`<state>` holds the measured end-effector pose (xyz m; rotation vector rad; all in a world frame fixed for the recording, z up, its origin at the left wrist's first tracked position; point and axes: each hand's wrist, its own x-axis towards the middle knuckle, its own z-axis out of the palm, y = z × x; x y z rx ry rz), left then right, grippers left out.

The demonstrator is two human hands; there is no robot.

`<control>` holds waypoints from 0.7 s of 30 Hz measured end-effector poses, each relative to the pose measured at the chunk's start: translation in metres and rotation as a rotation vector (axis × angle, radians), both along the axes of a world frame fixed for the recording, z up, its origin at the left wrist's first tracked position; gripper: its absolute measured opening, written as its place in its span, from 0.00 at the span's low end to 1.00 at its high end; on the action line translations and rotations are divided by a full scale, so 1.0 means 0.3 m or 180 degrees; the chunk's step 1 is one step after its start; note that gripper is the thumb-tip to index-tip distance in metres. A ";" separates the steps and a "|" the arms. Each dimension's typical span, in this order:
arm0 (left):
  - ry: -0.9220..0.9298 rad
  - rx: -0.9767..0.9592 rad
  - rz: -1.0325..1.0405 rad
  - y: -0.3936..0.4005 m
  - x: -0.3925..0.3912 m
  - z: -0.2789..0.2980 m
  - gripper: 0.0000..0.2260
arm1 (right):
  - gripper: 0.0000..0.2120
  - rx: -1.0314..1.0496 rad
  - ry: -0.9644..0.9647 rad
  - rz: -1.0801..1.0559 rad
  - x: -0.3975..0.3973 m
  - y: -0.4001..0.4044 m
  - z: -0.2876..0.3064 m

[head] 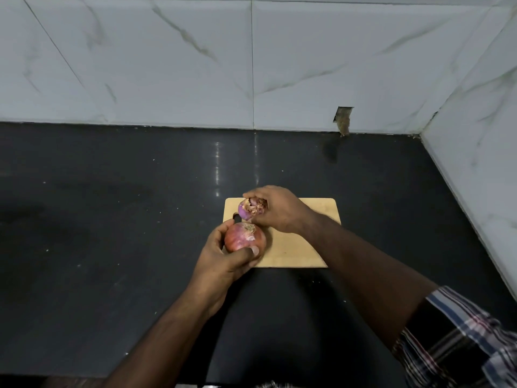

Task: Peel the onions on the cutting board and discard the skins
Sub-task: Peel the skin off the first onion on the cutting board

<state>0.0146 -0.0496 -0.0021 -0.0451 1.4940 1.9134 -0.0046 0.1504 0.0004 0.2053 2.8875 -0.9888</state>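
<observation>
now left hand (223, 254) around big onion (244, 240), root end up; right hand (275, 210) around smaller onion (249, 210).

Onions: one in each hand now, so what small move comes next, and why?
Probably set the smaller onion down on the board, freeing the right hand to peel the big onion, which the left hand grips with its skin still on.
</observation>
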 end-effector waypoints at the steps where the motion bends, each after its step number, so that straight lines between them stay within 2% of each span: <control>1: -0.0011 0.0020 -0.0018 0.004 0.002 0.004 0.32 | 0.30 -0.0021 -0.0020 0.0026 0.000 -0.003 -0.004; 3: -0.0026 0.0097 -0.0046 0.016 0.009 0.014 0.31 | 0.31 -0.0130 -0.0053 0.0072 0.005 -0.002 -0.006; 7: -0.0113 0.0225 -0.0124 0.038 0.015 0.015 0.32 | 0.34 -0.0779 -0.0217 -0.0085 0.071 0.046 0.042; 10: -0.0201 0.0293 -0.0190 0.050 0.018 0.009 0.32 | 0.25 -0.0967 -0.0108 -0.0515 0.178 0.090 0.073; 15: -0.0210 0.0292 -0.0369 0.085 0.030 -0.012 0.34 | 0.08 -0.2036 -0.0112 -0.1040 0.360 0.035 0.069; 17: -0.0071 0.0189 -0.0390 0.106 0.039 -0.018 0.35 | 0.05 -0.2203 0.0037 -0.1351 0.380 -0.001 0.059; 21: 0.0090 0.0147 -0.0407 0.140 0.050 -0.015 0.37 | 0.05 -0.2079 0.0349 -0.1794 0.374 -0.022 0.051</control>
